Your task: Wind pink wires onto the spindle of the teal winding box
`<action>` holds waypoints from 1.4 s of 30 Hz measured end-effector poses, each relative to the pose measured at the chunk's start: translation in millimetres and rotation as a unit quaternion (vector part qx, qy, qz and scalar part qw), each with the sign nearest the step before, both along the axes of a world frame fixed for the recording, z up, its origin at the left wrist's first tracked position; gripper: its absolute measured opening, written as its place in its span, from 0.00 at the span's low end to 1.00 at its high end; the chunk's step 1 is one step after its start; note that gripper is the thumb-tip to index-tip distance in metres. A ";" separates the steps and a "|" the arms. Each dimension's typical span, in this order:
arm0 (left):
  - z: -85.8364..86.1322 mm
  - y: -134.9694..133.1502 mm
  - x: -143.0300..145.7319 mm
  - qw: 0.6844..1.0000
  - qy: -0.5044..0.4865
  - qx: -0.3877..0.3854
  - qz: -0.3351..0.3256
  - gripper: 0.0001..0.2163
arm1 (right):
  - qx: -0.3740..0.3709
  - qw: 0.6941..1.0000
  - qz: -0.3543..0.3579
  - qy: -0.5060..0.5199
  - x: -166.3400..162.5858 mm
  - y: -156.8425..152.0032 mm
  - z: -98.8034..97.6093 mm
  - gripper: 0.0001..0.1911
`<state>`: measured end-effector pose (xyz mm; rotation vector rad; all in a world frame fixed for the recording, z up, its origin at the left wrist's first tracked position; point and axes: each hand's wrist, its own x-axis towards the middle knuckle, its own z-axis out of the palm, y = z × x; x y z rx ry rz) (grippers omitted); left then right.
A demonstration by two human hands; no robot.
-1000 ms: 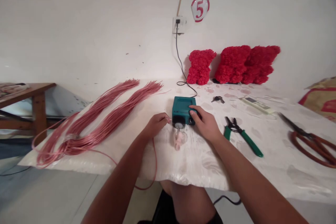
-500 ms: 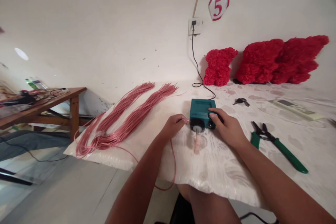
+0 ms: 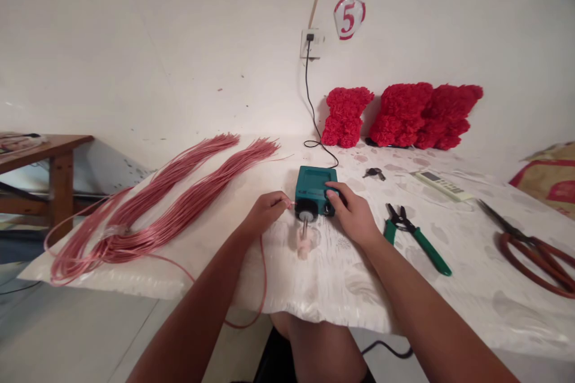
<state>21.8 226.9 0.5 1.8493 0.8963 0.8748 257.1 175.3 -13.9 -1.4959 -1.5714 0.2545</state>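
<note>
A small teal electric machine [image 3: 314, 178] stands on the table, with a round white chuck and thin metal prongs at its front. My left hand [image 3: 268, 210] is closed at its left side, pinching the end of a pink wire [image 3: 264, 275] against or close to the black front part. That wire loops down over the table edge. My right hand [image 3: 354, 210] grips the right front corner of the machine, fingers on top and thumb near a black knob. Left of my hands lies a large bundle of pink wires [image 3: 193, 203], bound with clear wrap near its looped end.
Green-handled wire strippers [image 3: 417, 238] and large scissors [image 3: 530, 245] lie to the right. Behind them are keys [image 3: 375, 174] and a remote-like device [image 3: 442, 184]. Red fluffy figures [image 3: 348, 116] stand along the wall. A black cord [image 3: 309, 93] runs to a socket.
My view has turned to the right, bringing the scissors fully into sight. Both hands keep nearly the same places at the machine, and the wire is still pinched.
</note>
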 end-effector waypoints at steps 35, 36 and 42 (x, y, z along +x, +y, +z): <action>-0.4 1.2 0.6 0.991 -0.076 -0.090 -0.059 0.16 | 0.004 1.000 0.011 0.022 -0.2 0.6 0.1 0.24; -0.6 1.5 0.4 0.991 -0.077 -0.093 -0.060 0.16 | 0.003 1.000 0.011 0.022 -0.1 0.8 -0.2 0.24; -2.6 4.6 -0.5 0.988 -0.083 -0.112 -0.067 0.17 | -0.002 1.000 0.009 0.017 0.0 0.7 -0.1 0.25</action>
